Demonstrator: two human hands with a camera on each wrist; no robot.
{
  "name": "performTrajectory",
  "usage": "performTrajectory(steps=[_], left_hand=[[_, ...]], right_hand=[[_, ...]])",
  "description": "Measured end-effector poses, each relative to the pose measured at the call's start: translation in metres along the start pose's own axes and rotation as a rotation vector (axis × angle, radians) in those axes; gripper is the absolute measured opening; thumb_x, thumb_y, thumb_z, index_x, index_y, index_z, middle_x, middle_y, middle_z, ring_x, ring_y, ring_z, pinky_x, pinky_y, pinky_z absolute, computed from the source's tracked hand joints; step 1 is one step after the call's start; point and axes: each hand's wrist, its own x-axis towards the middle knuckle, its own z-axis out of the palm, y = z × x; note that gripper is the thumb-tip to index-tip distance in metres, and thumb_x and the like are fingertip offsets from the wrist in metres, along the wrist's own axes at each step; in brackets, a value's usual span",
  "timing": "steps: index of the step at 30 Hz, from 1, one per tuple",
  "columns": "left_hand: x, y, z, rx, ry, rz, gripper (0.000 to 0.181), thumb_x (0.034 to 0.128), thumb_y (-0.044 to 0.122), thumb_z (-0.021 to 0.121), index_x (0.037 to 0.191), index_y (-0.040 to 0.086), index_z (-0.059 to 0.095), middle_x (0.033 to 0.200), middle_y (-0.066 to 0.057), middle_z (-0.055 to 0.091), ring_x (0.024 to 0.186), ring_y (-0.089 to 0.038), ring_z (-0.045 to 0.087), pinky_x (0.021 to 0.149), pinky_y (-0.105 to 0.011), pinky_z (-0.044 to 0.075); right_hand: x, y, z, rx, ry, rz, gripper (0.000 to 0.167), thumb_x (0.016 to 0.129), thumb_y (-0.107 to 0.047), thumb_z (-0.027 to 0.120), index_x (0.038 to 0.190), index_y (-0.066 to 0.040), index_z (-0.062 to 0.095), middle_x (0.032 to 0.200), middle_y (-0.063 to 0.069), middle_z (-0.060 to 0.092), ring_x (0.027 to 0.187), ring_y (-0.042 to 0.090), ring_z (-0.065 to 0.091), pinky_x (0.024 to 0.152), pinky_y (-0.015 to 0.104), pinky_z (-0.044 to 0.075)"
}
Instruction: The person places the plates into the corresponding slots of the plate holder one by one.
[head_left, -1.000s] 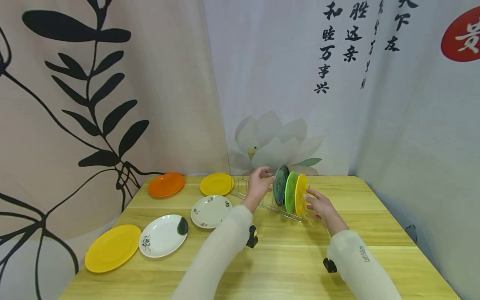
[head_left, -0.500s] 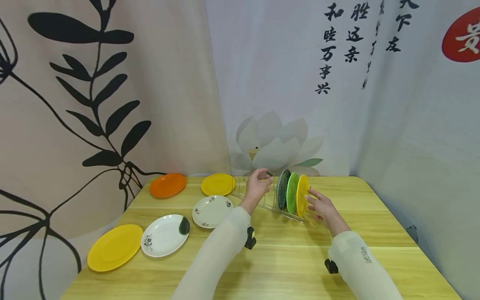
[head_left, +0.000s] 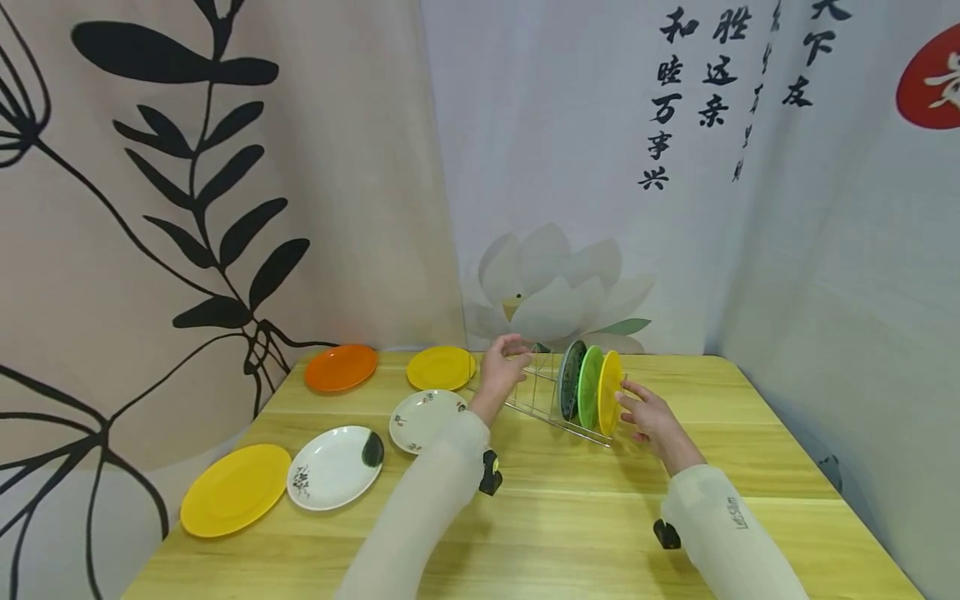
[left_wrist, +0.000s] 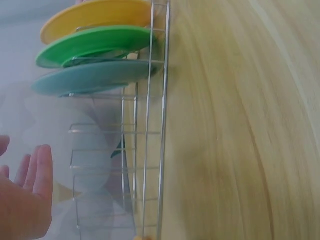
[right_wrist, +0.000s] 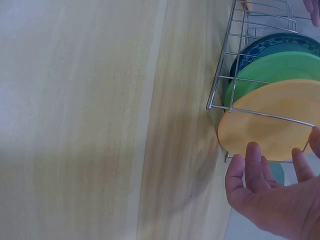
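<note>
In the head view, near the tabletop's (head_left: 562,525) far edge, the wire rack (head_left: 555,423) holds a dark plate (head_left: 572,379), green plate (head_left: 590,387) and yellow plate (head_left: 609,392) upright. An orange plate (head_left: 341,368) lies by the far left corner. In the left wrist view, the left hand (left_wrist: 25,202), fingers loose, holds nothing. In the right wrist view, the right hand (right_wrist: 282,205) pinches the rack's end wire

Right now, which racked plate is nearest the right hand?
The yellow plate at the right end of the rack: outermost, beside the right hand; the green plate and dark patterned plate stand farther from it.
</note>
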Motion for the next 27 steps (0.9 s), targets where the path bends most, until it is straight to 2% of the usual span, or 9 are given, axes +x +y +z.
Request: performTrajectory(steps=[5, 9, 12, 18, 22, 27], left_hand=[[0.002, 0.005, -0.014, -0.017, 0.024, -0.007, 0.040, 0.0929, 0.006, 0.067, 0.132, 0.005, 0.057, 0.121, -0.018, 0.063, 0.102, -0.030, 0.065, 0.082, -0.043, 0.058], [0.007, 0.007, -0.028, -0.027, 0.054, -0.011, 0.042, 0.0921, 0.006, 0.067, 0.132, 0.005, 0.056, 0.122, -0.020, 0.063, 0.100, -0.029, 0.065, 0.080, -0.042, 0.059], [0.011, 0.009, -0.040, -0.043, 0.076, -0.024, 0.042, 0.0922, 0.006, 0.067, 0.133, 0.006, 0.056, 0.121, -0.019, 0.063, 0.099, -0.028, 0.064, 0.084, -0.046, 0.057], [0.015, 0.016, -0.064, -0.074, 0.124, -0.042, 0.045, 0.0917, 0.006, 0.068, 0.135, 0.007, 0.055, 0.120, -0.017, 0.063, 0.101, -0.029, 0.063, 0.092, -0.054, 0.052], [0.019, 0.018, -0.085, -0.081, 0.146, -0.044, 0.045, 0.0918, 0.007, 0.068, 0.135, 0.007, 0.055, 0.123, -0.018, 0.062, 0.107, -0.035, 0.061, 0.091, -0.052, 0.053], [0.019, 0.017, -0.118, -0.061, 0.181, -0.057, 0.045, 0.0939, 0.012, 0.067, 0.136, 0.007, 0.052, 0.124, -0.015, 0.060, 0.115, -0.038, 0.058, 0.091, -0.047, 0.054]], right_hand=[[0.001, 0.001, -0.001, -0.004, 0.003, 0.009, 0.062, 0.105, -0.038, 0.048, 0.158, -0.018, 0.025, 0.155, 0.019, 0.028, 0.133, 0.040, 0.039, 0.084, 0.041, 0.041], [0.001, 0.001, -0.001, -0.004, -0.001, 0.014, 0.061, 0.105, -0.037, 0.048, 0.158, -0.018, 0.025, 0.155, 0.019, 0.028, 0.134, 0.040, 0.038, 0.087, 0.044, 0.040], [0.000, 0.000, -0.001, -0.007, -0.002, 0.013, 0.061, 0.105, -0.037, 0.048, 0.158, -0.018, 0.025, 0.155, 0.019, 0.027, 0.134, 0.040, 0.038, 0.089, 0.045, 0.040], [-0.004, 0.000, -0.002, -0.007, -0.005, 0.008, 0.060, 0.105, -0.036, 0.047, 0.158, -0.016, 0.025, 0.155, 0.020, 0.027, 0.133, 0.041, 0.038, 0.083, 0.041, 0.041], [-0.004, 0.000, -0.003, -0.014, -0.003, 0.005, 0.061, 0.105, -0.037, 0.047, 0.158, -0.016, 0.024, 0.155, 0.020, 0.027, 0.131, 0.040, 0.040, 0.078, 0.037, 0.041], [-0.002, -0.001, -0.001, -0.011, 0.000, 0.008, 0.061, 0.105, -0.037, 0.048, 0.158, -0.018, 0.025, 0.155, 0.019, 0.028, 0.131, 0.039, 0.040, 0.082, 0.040, 0.041]])
